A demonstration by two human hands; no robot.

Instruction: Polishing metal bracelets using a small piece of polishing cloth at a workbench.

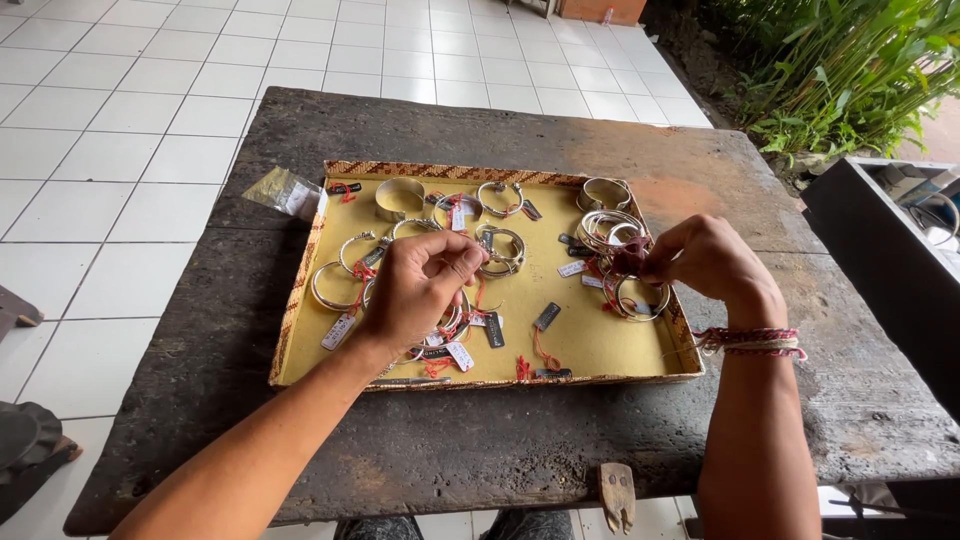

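right hand [700, 262] fingers pinching dark-red cord over silver bangle [640, 298], tray's [300, 290] right edge | left hand [415, 290] pinched, contents unclear, mid-tray

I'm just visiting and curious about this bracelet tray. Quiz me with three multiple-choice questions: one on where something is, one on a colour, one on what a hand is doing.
1. Where does the tray sit?
A. on the tiled floor
B. on a dark wooden table
C. on the person's lap

2. What colour are the strings tying the tags to the bracelets?
A. red
B. blue
C. green

3. What is the left hand doing?
A. lying flat on the table
B. hanging off the tray's edge
C. pinching something small between thumb and fingers over the tray

Answers:
1 B: the dark, worn tabletop shows on all sides of the tray.
2 A: red loops lie beside several tags on the yellow lining.
3 C: its fingertips are closed together above the bracelets; the right hand does likewise near the right edge.
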